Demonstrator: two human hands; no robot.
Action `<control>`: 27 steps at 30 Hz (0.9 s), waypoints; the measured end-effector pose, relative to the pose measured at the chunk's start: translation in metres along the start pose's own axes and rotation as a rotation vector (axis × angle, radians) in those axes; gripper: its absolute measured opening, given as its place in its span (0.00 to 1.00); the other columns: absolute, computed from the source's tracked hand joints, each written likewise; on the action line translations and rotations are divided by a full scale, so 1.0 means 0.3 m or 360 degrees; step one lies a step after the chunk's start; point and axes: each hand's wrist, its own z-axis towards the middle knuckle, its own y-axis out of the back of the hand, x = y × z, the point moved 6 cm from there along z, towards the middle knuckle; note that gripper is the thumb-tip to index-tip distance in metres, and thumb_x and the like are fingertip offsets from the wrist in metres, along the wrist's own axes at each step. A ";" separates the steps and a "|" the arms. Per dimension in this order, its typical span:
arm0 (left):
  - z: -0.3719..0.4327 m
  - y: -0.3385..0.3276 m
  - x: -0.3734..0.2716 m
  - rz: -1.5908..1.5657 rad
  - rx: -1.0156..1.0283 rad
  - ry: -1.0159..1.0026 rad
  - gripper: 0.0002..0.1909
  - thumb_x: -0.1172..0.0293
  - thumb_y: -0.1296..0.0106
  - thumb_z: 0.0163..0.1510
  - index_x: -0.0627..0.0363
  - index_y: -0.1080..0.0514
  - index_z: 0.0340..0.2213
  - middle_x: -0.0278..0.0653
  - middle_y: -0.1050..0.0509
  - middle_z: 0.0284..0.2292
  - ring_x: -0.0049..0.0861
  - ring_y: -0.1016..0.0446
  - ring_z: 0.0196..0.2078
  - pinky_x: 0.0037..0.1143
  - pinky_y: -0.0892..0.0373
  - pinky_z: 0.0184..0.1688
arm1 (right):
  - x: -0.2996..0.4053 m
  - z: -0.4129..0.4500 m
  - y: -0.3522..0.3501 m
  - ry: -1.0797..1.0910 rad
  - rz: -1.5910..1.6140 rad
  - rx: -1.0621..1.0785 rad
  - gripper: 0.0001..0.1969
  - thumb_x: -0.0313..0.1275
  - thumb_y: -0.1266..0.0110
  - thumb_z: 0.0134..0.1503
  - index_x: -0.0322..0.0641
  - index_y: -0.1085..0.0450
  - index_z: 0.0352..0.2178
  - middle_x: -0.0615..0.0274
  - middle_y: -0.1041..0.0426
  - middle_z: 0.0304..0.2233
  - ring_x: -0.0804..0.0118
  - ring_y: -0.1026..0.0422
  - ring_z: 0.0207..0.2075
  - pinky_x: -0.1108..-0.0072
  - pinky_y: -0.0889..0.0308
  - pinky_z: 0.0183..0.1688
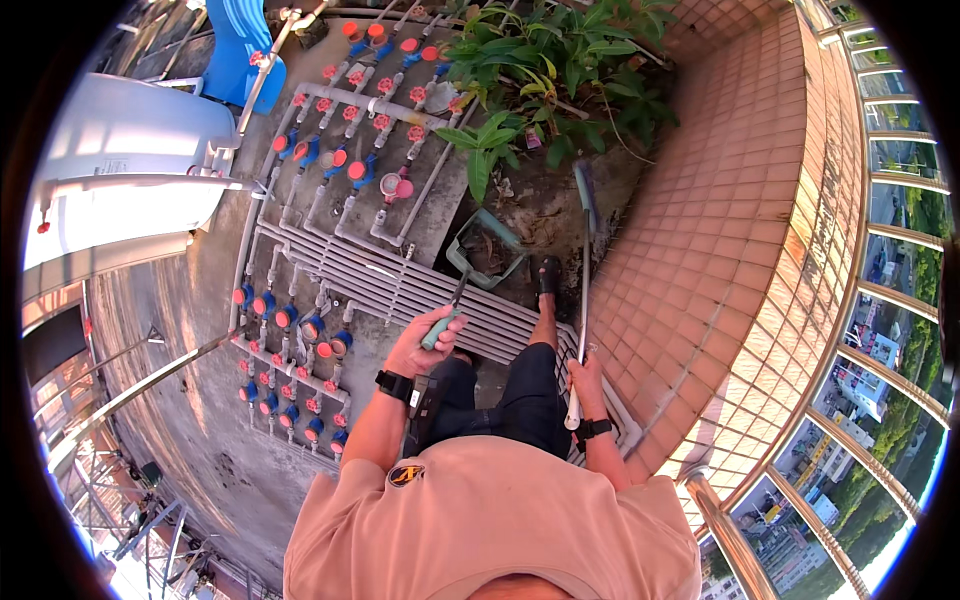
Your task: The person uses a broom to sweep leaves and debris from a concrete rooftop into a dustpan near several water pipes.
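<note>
My left hand (426,341) grips the green handle of a dustpan (512,231), whose open frame lies low over the dark floor in front of me, with dry leaves at it. My right hand (587,382) is closed around the pale, long shaft of a broom (584,277). The broom's head (583,187) points away from me, beside the tiled wall and to the right of the dustpan. Dark stains and leaf litter (536,225) show on the floor between dustpan and broom.
Grey pipes (397,281) run along the floor, with water meters (361,171) and red valve handles at the left. A leafy plant (555,67) overhangs the far end. A tiled parapet (690,247) with a metal railing (892,300) borders the right. A white tank (142,142) stands left.
</note>
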 end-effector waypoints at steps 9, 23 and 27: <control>0.017 -0.055 0.012 -0.0254 0.0047 0.0043 0.17 0.65 0.54 0.60 0.68 0.39 0.42 0.34 0.35 0.29 0.12 0.37 0.21 0.11 0.38 0.17 | -0.004 0.041 -0.071 -0.0340 0.0525 0.0233 0.04 0.27 0.56 0.57 0.40 0.42 0.32 0.66 0.38 0.20 0.75 0.38 0.13 0.80 0.38 0.12; 0.007 -0.072 -0.051 -0.0308 -0.0074 -0.0027 0.21 0.66 0.58 0.62 0.77 0.43 0.45 0.38 0.36 0.29 0.15 0.40 0.17 0.15 0.42 0.14 | 0.098 0.454 -0.176 -0.0082 -0.0006 0.0165 0.10 0.34 0.62 0.61 0.38 0.40 0.37 0.58 0.36 0.18 0.64 0.35 0.12 0.74 0.39 0.13; 0.030 -0.055 -0.079 -0.0282 -0.0033 -0.0071 0.16 0.67 0.58 0.61 0.73 0.42 0.40 0.39 0.35 0.29 0.15 0.39 0.17 0.15 0.41 0.14 | -0.054 0.333 -0.075 -0.0244 -0.0154 0.0101 0.08 0.32 0.60 0.59 0.38 0.40 0.36 0.54 0.34 0.18 0.62 0.34 0.11 0.70 0.38 0.12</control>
